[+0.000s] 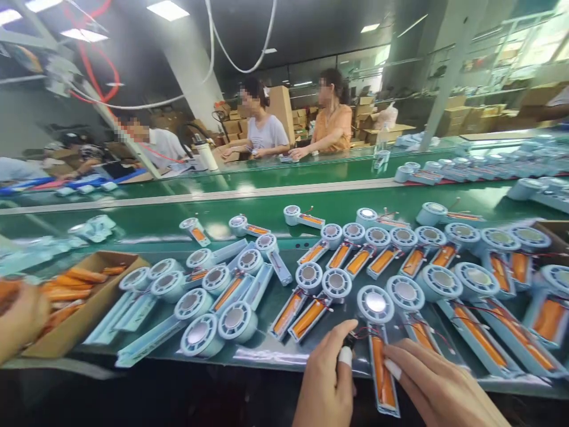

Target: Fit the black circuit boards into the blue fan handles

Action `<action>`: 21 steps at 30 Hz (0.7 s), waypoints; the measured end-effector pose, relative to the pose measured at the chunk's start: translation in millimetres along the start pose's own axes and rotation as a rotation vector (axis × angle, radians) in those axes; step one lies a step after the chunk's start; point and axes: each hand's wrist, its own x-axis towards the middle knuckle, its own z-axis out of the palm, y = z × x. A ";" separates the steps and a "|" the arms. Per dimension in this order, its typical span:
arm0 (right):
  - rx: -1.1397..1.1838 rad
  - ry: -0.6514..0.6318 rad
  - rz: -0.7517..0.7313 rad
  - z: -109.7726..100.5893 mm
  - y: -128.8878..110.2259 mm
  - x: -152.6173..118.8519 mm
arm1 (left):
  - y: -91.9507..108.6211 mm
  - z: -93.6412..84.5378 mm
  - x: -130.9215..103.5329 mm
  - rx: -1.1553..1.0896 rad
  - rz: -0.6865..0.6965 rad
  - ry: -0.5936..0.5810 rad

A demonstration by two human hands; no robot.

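A light blue handheld fan half (376, 303) lies before me, its round head away from me and its handle over the bench's front edge. An orange wrapped battery (380, 362) fills the handle, and thin red and dark wires run near the head. My left hand (326, 379), left of the handle, is closed in a pinch on a small black part (349, 340) beside the wires. My right hand (438, 379) grips the handle from the right, fingertips pressing on the battery. White covers show on a digit of each hand.
Several similar fan halves (313, 276) crowd the bench around my hands. At left, another person's hand (22, 314) is at a cardboard box (128, 261) of orange batteries. Beyond runs a green conveyor (249, 201), with people seated across it. Cables hang overhead.
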 end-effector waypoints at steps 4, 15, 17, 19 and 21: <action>0.028 0.189 0.099 -6.6 -5.3 12.0 | 2.3 -0.3 4.1 0.014 0.023 -0.022; 0.755 0.261 0.531 10.8 -24.3 45.5 | 8.0 -6.0 1.7 0.543 0.266 -0.175; 0.805 0.252 0.542 9.2 -24.0 46.6 | 6.0 -5.4 1.6 0.449 0.265 -0.168; 0.724 0.253 0.488 7.2 -23.0 46.0 | 3.8 -4.4 2.3 0.294 0.250 -0.136; 0.560 0.285 0.390 6.8 -22.5 44.5 | 2.1 -3.0 3.0 0.184 0.232 -0.080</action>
